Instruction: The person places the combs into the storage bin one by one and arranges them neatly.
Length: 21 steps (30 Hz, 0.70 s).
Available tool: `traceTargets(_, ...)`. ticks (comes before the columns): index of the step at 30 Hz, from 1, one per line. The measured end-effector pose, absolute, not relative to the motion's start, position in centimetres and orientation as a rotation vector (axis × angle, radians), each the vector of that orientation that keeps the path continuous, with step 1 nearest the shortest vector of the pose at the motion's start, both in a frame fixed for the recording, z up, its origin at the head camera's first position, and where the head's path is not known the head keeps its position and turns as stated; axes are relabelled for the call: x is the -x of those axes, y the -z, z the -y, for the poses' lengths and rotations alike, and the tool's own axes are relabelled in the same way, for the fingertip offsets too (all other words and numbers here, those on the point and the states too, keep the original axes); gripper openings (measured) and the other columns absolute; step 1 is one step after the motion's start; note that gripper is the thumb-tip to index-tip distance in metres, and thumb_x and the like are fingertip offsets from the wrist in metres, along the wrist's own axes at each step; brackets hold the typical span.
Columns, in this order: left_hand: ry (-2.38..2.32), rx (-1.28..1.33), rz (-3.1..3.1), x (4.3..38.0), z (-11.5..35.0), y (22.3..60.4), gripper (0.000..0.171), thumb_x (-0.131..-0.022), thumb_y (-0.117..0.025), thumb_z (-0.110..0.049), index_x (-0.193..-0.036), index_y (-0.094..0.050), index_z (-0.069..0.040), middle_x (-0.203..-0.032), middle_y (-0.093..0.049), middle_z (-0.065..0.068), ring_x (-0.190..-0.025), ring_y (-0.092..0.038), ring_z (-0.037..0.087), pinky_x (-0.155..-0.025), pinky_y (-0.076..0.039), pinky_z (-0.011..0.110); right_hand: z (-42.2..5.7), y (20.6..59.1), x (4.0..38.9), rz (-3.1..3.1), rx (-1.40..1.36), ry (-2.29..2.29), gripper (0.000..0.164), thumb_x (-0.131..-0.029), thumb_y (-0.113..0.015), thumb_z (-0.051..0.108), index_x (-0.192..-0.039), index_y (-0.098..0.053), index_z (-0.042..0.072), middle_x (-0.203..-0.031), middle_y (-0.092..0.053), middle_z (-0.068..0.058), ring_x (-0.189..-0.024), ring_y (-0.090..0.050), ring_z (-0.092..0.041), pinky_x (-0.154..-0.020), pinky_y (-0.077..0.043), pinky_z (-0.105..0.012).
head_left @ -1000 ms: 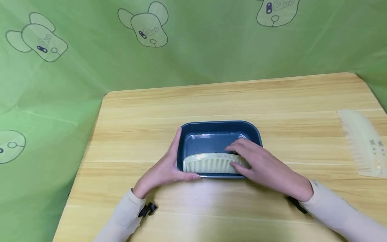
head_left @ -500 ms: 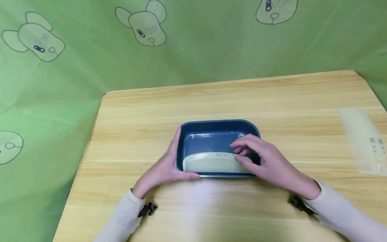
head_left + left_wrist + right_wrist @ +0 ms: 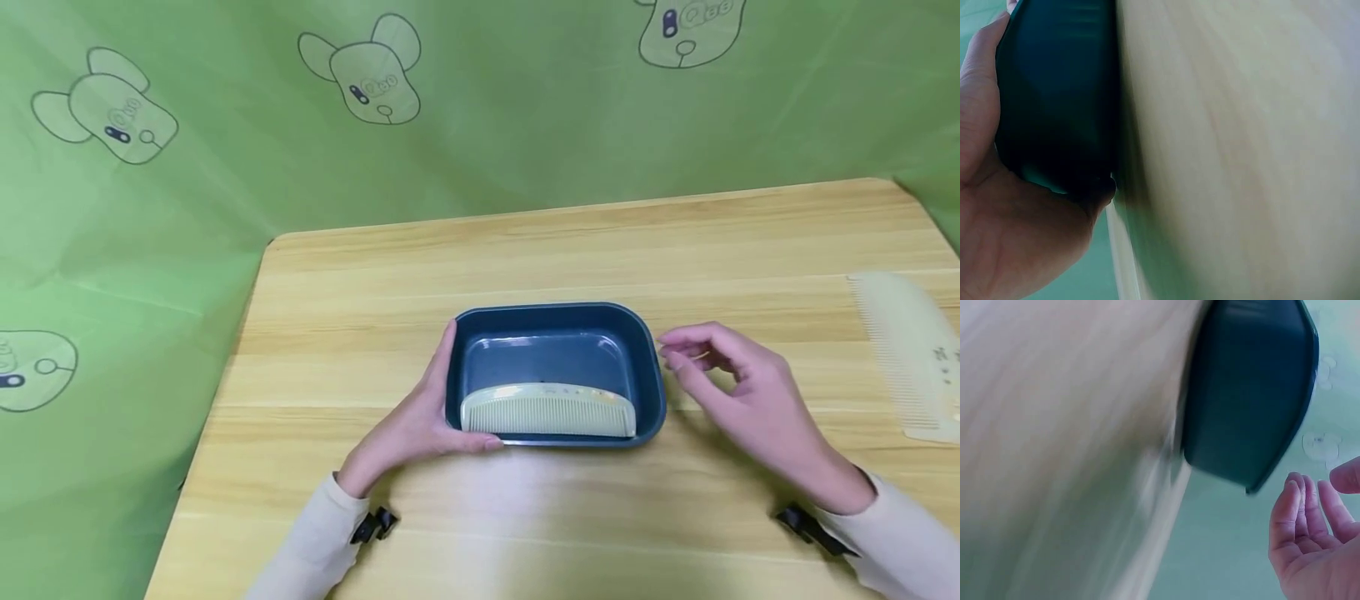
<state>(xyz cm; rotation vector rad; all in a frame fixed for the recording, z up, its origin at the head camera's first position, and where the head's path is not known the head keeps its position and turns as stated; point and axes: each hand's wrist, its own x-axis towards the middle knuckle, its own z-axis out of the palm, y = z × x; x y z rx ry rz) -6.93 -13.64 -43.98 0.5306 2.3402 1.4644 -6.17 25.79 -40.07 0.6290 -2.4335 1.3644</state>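
Note:
A dark blue rectangular plastic box sits on the table in the head view. Inside, along its near wall, lies a pale green comb, its curved back toward the far side and its teeth toward the near rim. My left hand grips the box's near left corner, fingers along the left wall and thumb along the near side. The left wrist view shows this grip from below the rim. To the right of the box my right hand hovers, fingers loosely bent, holding nothing; in the right wrist view it is apart from the box wall.
A larger pale comb lies at the table's right side, partly cut off by the frame. The wooden table ends at a green cloth backdrop printed with cartoon heads. Black wrist straps sit at both cuffs.
My right hand has let go of the comb and drawn back to the right, out of the box. The comb stays inside, and my left hand keeps its grip on the box.

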Motion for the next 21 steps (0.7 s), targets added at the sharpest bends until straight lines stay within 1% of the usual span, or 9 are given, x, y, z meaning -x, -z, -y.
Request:
traceTargets(4,-1.469,-0.543,-2.340,7.0,13.6,44.1,0.154,-0.077,-0.103,-0.031,-0.173,0.017,-0.036,-0.180,0.009,-0.008,-0.165,-0.003,0.018,-0.128,-0.018,0.054,-27.5,39.6,5.8,2.496,-0.473,-1.484,0.031,-0.099,-0.067,-0.016,-0.127,-0.072,-0.004,-0.110,-0.078,-0.006,-0.098,-0.072,-0.008,-0.088,-0.053,-0.012)
traceTargets(8,-1.465,-0.545,-2.343,7.0,13.5,44.2,0.154,-0.076,-0.103,-0.031,-0.174,0.017,-0.032,-0.180,0.010,-0.008,-0.165,-0.003,0.017,-0.128,-0.019,0.053,-29.3,39.5,5.4,2.552,-0.351,-1.575,0.029,-0.105,-0.062,-0.012,-0.133,-0.067,-0.005,-0.114,-0.077,-0.002,-0.101,-0.073,-0.011,-0.089,-0.053,-0.012)
traceTargets(12,-1.454,-0.549,-2.343,6.9,13.4,44.3,0.155,-0.076,-0.103,-0.032,-0.174,0.017,-0.032,-0.180,0.010,-0.007,-0.165,-0.004,0.019,-0.128,-0.019,0.054,-31.3,39.9,5.1,2.572,-0.272,-1.556,0.033,-0.105,-0.062,-0.011,-0.136,-0.067,0.001,-0.117,-0.077,0.003,-0.102,-0.072,-0.005,-0.089,-0.051,-0.010)
traceTargets(14,-1.451,-0.548,-2.344,6.9,13.4,44.2,0.155,-0.076,-0.103,-0.033,-0.173,0.017,-0.034,-0.180,0.009,-0.007,-0.165,-0.004,0.019,-0.128,-0.020,0.054,-32.2,40.1,5.0,2.582,-0.242,-1.526,0.035,-0.105,-0.062,-0.011,-0.137,-0.068,0.004,-0.117,-0.077,0.006,-0.102,-0.071,-0.002,-0.090,-0.049,-0.008)
traceTargets(19,-1.454,-0.558,-2.344,7.0,13.4,44.2,0.155,-0.076,-0.103,-0.033,-0.172,0.018,-0.040,-0.180,0.009,-0.008,-0.165,-0.004,0.018,-0.128,-0.020,0.055,-34.5,40.3,4.8,2.644,-0.155,-1.391,0.036,-0.106,-0.065,-0.005,-0.136,-0.068,0.015,-0.116,-0.073,0.021,-0.103,-0.065,0.007,-0.089,-0.043,-0.003)
traceTargets(21,-1.454,-0.558,-2.343,7.1,13.4,44.1,0.155,-0.076,-0.103,-0.033,-0.172,0.018,-0.041,-0.180,0.009,-0.008,-0.165,-0.003,0.019,-0.128,-0.020,0.056,-35.4,40.6,4.8,2.637,-0.140,-1.363,0.038,-0.106,-0.065,-0.005,-0.137,-0.068,0.018,-0.117,-0.070,0.026,-0.104,-0.062,0.008,-0.090,-0.041,-0.003)
